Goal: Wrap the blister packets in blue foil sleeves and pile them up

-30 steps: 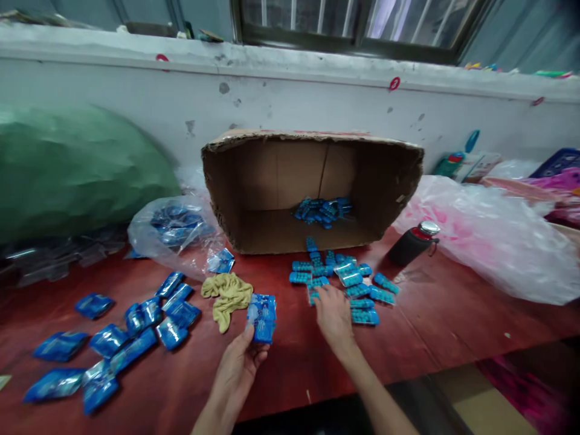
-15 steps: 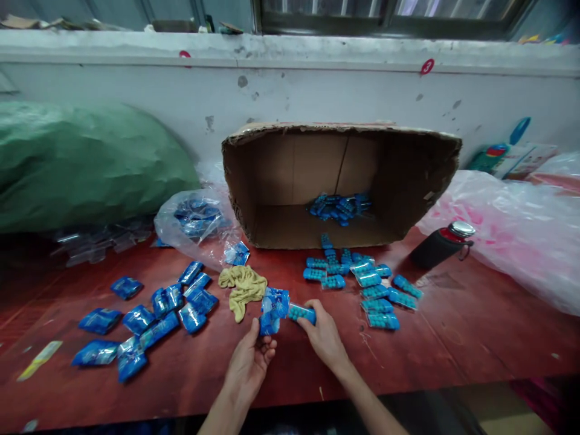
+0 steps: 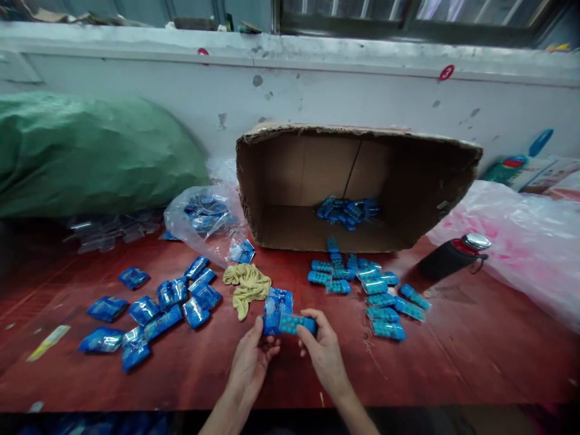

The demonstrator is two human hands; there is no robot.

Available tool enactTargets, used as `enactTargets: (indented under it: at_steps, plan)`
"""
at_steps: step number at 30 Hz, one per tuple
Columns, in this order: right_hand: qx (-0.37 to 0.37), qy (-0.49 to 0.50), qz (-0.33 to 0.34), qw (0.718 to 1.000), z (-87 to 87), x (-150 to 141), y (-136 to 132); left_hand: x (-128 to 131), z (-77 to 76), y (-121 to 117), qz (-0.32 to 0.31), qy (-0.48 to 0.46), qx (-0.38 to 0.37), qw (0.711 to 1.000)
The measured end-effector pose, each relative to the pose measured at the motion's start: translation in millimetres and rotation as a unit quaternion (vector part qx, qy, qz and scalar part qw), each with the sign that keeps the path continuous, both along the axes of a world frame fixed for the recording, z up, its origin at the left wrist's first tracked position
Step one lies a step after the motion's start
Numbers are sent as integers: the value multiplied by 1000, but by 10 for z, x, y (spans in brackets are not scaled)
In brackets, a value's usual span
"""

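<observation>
My left hand pinches a blue printed pouch near its lower edge. In my right hand is a clear-fronted blue pack of small teal balls, gripped at its right end. The pack lies across the lower part of the pouch, its left end close to my left fingers; whether any of it is inside the pouch I cannot tell. Just beyond the pouch lies a crumpled yellow-green cloth. More ball packs are scattered to the right, and several filled blue pouches lie to the left.
A cardboard box lies on its side at the back, with more packs inside. Left of it are a clear bag of blue pouches and a big green sack. A black bottle and pinkish plastic are at right.
My right hand has brought the ball pack left, over the lower part of the pouch. My left hand keeps its hold. The whole view has shifted slightly.
</observation>
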State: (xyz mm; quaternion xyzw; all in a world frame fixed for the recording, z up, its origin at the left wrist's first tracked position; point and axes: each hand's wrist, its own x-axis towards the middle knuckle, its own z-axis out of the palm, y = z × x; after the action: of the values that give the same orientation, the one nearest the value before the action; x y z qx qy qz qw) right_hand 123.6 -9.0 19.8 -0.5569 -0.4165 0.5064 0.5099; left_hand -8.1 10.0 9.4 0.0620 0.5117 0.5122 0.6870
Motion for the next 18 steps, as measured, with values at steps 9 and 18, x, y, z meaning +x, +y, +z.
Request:
enactTargets:
  at_steps: [9,18]
  plan:
    - [64,-31,43,997,-23,49,-56,-31,15,7,18,10,45,999]
    - [-30,72,47,996,-9,34,20,-57,60,20,24,29,116,992]
